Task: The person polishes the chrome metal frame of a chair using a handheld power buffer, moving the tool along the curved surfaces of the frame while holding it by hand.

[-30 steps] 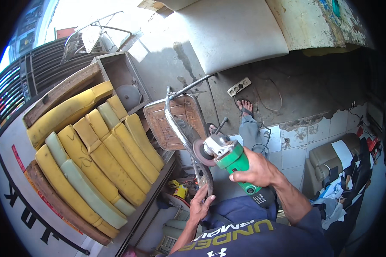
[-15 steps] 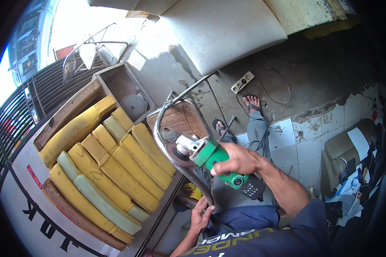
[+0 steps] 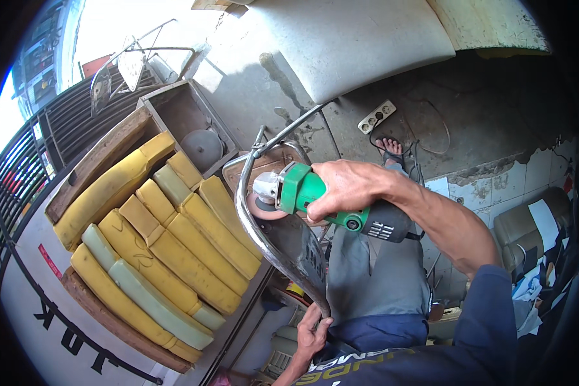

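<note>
Right hand [image 3: 350, 188] gripping, elbow [image 3: 487, 260] bent; left hand [image 3: 312, 333] lower, curled closed.

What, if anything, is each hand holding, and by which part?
The right hand grips an angle grinder around its green body; the left hand holds a bent metal frame at its lower end.

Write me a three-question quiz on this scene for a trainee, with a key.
1. Which hand holds the grinder?
2. True or false: the left hand grips the metal frame.
3. What colour are most of the stacked pads? A) red B) yellow C) black

Key:
1. The right hand.
2. True; it grips the frame's lower end.
3. B
</note>
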{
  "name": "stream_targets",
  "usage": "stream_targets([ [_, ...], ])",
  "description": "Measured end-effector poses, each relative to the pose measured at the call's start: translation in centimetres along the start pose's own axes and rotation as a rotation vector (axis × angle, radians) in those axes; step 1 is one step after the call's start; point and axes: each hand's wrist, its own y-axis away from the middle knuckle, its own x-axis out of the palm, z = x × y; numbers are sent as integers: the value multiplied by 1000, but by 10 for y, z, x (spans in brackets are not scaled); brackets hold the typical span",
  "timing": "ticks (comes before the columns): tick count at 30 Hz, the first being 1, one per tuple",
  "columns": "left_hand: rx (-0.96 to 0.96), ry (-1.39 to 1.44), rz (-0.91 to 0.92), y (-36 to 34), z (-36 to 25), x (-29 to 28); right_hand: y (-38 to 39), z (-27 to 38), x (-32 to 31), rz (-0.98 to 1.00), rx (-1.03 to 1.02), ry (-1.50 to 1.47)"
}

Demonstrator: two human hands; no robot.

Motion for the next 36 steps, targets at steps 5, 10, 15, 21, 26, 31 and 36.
stream_targets([
  [5,-11,6,-13,2,4,0,-42,-2,-23,108,77,124],
  [10,14,-14,-32,3,9,3,-40,16,-36,138,106,179],
  [15,-38,34,-28,4,7,3,8,41,-34,187,108,222],
  [21,-7,7,10,-3,-3,-3,-18,16,-26,113,110,90],
  [26,-51,18,9,0,-3,-3,-29,7,-29,152,108,137],
  [31,-25,2,44,1,5,-6,-27,6,-22,158,106,-5],
  [36,7,15,29,-1,8,-5,-40,-6,-24,146,86,14],
])
